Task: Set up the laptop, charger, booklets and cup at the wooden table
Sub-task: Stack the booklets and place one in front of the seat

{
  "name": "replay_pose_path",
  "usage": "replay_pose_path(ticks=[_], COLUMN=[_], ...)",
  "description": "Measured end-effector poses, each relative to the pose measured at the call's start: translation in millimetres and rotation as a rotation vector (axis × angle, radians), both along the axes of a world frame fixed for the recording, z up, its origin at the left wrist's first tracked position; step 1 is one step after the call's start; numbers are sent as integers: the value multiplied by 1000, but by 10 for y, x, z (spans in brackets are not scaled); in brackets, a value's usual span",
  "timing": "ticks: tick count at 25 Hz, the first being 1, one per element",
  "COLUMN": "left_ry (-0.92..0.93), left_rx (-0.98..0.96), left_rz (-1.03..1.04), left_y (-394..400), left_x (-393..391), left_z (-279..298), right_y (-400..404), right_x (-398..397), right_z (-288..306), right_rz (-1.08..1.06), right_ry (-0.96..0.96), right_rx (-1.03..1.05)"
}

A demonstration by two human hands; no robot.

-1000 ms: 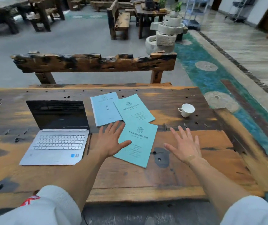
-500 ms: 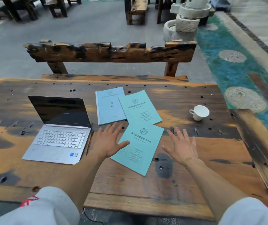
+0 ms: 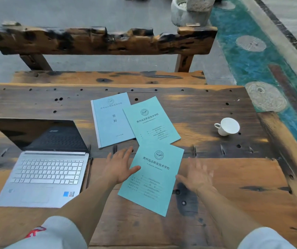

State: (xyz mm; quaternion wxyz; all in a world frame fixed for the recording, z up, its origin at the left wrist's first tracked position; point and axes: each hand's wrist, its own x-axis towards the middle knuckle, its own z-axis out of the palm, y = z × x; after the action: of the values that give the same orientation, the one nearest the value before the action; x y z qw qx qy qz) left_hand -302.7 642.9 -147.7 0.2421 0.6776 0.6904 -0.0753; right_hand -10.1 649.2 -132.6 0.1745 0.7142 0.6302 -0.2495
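On the wooden table point(image 3: 234, 186) an open silver laptop point(image 3: 45, 169) stands at the left with a dark screen. Three booklets lie in the middle: a pale blue booklet point(image 3: 111, 119) at the back, a teal booklet point(image 3: 151, 121) overlapping its right edge, and a nearer teal booklet point(image 3: 153, 178). My left hand point(image 3: 120, 166) is spread flat, its thumb on the nearer booklet's left edge. My right hand point(image 3: 196, 175) is spread just off that booklet's right edge, blurred. A white cup point(image 3: 227, 126) lies tilted on its side at the right. No charger shows.
A thin dark cable point(image 3: 89, 169) runs along the laptop's right side. A rough wooden bench point(image 3: 99, 42) stands behind the table. A stone basin point(image 3: 189, 11) sits on the floor beyond it. The table's right edge borders a teal floor strip point(image 3: 252, 60).
The view has tipped down and closer to the table. Both hands stay spread beside the nearer teal booklet, the right hand having moved in toward its right edge.
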Motion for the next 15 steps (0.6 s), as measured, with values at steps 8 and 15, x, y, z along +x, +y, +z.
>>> replay_pose_path(ticks=[8,15], left_ry=[-88,-137], left_rx=[-328,-343], left_rz=[116,280], left_y=[376,399], left_x=[85,240], left_z=[-476,-655], right_y=[106,255], right_x=[-327,-449], right_z=[-538,-1120], right_rz=[-257,-784], right_ry=[129,467], right_rx=[-214,-242])
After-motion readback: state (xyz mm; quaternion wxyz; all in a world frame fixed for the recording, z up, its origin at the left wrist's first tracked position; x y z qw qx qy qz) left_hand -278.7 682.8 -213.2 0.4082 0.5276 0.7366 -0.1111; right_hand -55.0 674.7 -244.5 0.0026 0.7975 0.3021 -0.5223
